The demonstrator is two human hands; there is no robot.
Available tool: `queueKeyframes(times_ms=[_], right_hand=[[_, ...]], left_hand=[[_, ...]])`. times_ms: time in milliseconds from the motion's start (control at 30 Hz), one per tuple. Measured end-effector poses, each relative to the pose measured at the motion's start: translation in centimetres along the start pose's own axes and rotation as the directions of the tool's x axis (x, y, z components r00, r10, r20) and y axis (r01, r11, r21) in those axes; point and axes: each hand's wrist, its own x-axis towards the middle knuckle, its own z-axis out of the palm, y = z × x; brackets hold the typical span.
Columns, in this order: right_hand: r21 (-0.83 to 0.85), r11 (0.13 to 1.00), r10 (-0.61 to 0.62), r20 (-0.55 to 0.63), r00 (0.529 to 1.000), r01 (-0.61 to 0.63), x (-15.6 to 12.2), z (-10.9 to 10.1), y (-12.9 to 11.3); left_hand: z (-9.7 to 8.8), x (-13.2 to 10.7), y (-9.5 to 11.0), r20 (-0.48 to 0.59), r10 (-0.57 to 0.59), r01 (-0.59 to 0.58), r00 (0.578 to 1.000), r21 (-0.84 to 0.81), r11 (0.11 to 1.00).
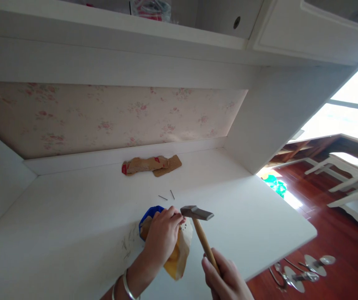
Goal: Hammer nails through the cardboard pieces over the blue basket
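Note:
My right hand (225, 275) grips the wooden handle of a hammer (202, 233), whose grey metal head sits just right of my left fingertips. With fingers bent together, my left hand (164, 233) rests over a yellow and whitish piece (183, 241) dotted with small dark holes or spots. Whatever the left fingertips pinch is hidden by the fingers and the hammer head. A blue-edged thing (150, 212) shows beneath the same hand, with brown material inside it. Just beyond lie two loose nails (163, 197) on the white desktop (244, 196).
Torn brown cardboard (149, 165) lies near the back of the desk. A white shelf (113, 33) overhangs the work area, and a side panel (260, 112) stands at the right. Metal and glass fittings (300, 275) lie on the red-brown floor beside a white stool (354, 166).

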Motion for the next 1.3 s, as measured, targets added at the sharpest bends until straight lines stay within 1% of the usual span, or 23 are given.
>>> queueKeyframes(times_ms=[100, 167, 267, 367, 467, 567, 700, 833, 1033, 1300], right_hand=[[0.069, 0.998, -0.004, -0.027, 1.0, 0.006, 0.2, 0.2, 0.0], [0.118, 0.993, -0.006, -0.082, 0.997, 0.015, 0.5, 0.3, 0.1], [0.167, 0.986, 0.024, -0.183, 0.983, 0.007, 1.4, 0.4, 0.2], [0.198, 0.98, 0.043, -0.246, 0.968, 0.007, 2.5, 0.3, 0.4], [0.134, 0.991, 0.024, -0.244, 0.969, 0.009, 3.5, 0.2, 0.7], [0.077, 0.997, 0.006, -0.227, 0.974, 0.012, 4.4, 0.3, 0.7], [0.121, 0.991, -0.026, -0.216, 0.976, 0.053, 5.7, 1.0, 0.1], [0.162, 0.983, -0.054, -0.198, 0.979, 0.087, 6.7, 1.6, -0.4], [0.157, 0.981, -0.073, -0.23, 0.97, 0.111, 6.9, 1.6, -0.5], [0.134, 0.984, -0.081, -0.24, 0.967, 0.115, 6.8, 1.3, -0.9]], left_hand=[[-0.2, 0.2, 0.0, 0.009, -0.002, 0.003, 1.0, -0.06, 0.998], [-0.3, 0.3, -0.1, 0.007, -0.005, 0.005, 1.0, -0.1, 0.995], [-0.3, 0.4, -0.2, -0.007, -0.015, 0.014, 1.0, -0.129, 0.991], [-0.3, 0.4, -0.3, -0.011, -0.02, 0.018, 1.0, -0.17, 0.985], [-0.3, 0.4, -0.4, -0.01, -0.013, 0.011, 1.0, -0.187, 0.982], [-0.3, 0.3, -0.2, -0.011, -0.01, 0.009, 1.0, -0.146, 0.989], [0.0, 0.3, -0.1, -0.013, -0.002, 0.001, 1.0, -0.088, 0.996], [0.5, 0.1, -0.4, -0.038, 0.003, -0.004, 0.999, -0.042, 0.999], [0.4, 0.0, -0.3, -0.039, 0.01, -0.011, 0.999, -0.016, 1.0], [0.1, 0.1, -0.1, -0.019, 0.005, -0.006, 1.0, -0.06, 0.998]])
